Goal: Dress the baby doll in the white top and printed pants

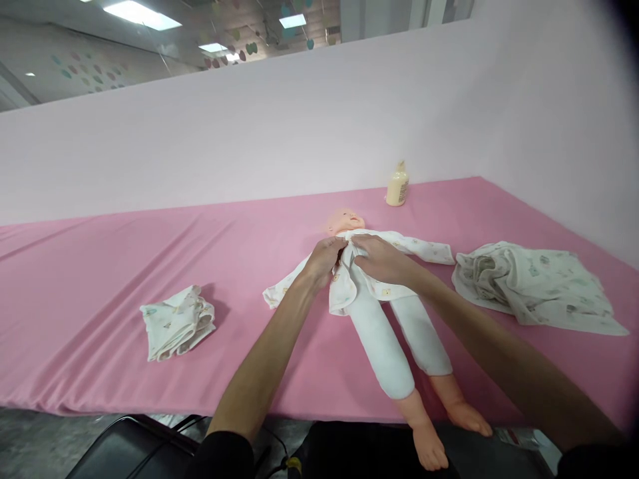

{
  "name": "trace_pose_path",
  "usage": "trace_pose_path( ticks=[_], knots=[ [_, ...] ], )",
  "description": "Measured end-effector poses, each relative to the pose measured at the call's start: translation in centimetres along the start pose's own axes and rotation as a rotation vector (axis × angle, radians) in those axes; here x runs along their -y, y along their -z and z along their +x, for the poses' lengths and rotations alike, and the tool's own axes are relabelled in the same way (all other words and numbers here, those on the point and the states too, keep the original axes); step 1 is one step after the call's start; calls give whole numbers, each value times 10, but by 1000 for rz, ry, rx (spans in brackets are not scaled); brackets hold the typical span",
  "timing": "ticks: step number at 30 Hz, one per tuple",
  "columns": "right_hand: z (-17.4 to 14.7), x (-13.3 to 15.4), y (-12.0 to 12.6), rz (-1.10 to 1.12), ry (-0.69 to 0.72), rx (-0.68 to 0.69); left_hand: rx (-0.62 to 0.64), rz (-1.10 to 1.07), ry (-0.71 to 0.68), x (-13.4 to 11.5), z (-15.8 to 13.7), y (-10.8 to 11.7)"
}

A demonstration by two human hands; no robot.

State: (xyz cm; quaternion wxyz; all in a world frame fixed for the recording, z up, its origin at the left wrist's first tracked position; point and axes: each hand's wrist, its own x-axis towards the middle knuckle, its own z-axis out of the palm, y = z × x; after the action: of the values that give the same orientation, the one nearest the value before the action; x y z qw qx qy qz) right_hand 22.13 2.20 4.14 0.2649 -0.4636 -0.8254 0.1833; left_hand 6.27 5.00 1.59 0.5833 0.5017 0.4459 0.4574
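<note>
A baby doll (384,346) lies on its back on the pink-covered table, its head away from me and its feet past the near edge. It wears a white patterned baby jacket (344,293), with the sleeves spread to both sides. At the chest, my left hand (325,258) pinches the jacket's front edge near the neck. Close beside it, my right hand (382,258) has its fingers closed on the other side of the jacket front. My fingertips nearly meet, and they partly hide the cloth between them. The lower front of the jacket hangs apart.
A folded patterned cloth (180,322) lies to the left, and a larger crumpled one (539,286) to the right. A cream pump bottle (397,185) stands at the back near the white wall (249,140). A black chair (132,449) is below the table's near edge.
</note>
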Motion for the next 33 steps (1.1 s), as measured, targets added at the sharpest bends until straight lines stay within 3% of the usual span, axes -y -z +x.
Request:
trace_pose_path(
  ticks=[7, 10, 13, 15, 19, 22, 30, 33],
  knots=[
    [2, -11, 4, 32, 6, 31, -15, 80, 19, 1, 3, 4],
    [-1, -7, 7, 27, -75, -1, -3, 163, 31, -6, -4, 4],
    [-8, 4, 8, -76, -186, -62, 25, 435, -10, -12, -23, 7],
    [-11, 11, 6, -187, -184, -70, 12, 689, -70, -13, -39, 9],
    [-15, 18, -2, -335, -169, 7, -49, 1101, -101, -9, -62, 6],
    [-16, 19, -4, -423, -178, 61, -117, 1280, -125, -8, -66, -1],
    [-22, 16, 13, -571, -170, 133, -231, 1268, -249, 1, -63, -8],
    [-20, 9, 23, -585, -188, 173, -249, 1259, -363, 8, -61, -10]
  ],
)
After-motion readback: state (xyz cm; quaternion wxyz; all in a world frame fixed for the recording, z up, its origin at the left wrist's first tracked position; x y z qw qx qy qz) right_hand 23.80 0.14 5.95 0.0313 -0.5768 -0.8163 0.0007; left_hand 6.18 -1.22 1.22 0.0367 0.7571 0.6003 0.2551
